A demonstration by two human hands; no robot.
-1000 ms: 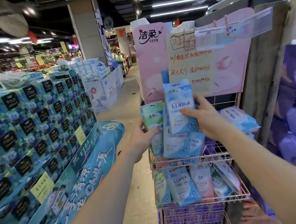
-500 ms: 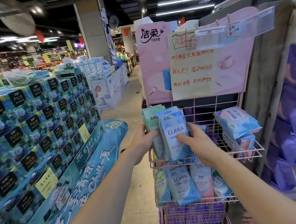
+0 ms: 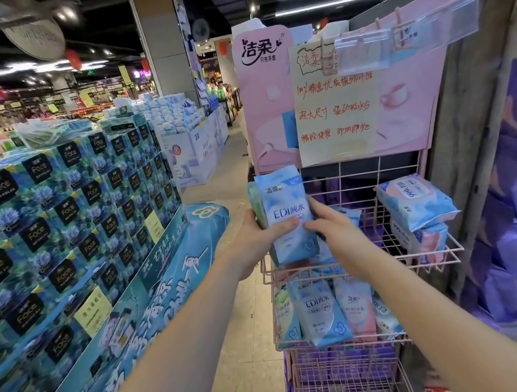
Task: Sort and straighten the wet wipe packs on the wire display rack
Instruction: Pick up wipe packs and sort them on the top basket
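Two hands: left hand, right hand. One upright blue pack between them, at 12 o'clock. Two fat white packs stacked at 3 o'clock on the pink wire rack. Four or five slim packs at 6 o'clock (overlap blurs the count). One handwritten sign.

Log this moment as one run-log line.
left hand: holds blue pack | right hand: on same pack | pack: upright, top tier of rack
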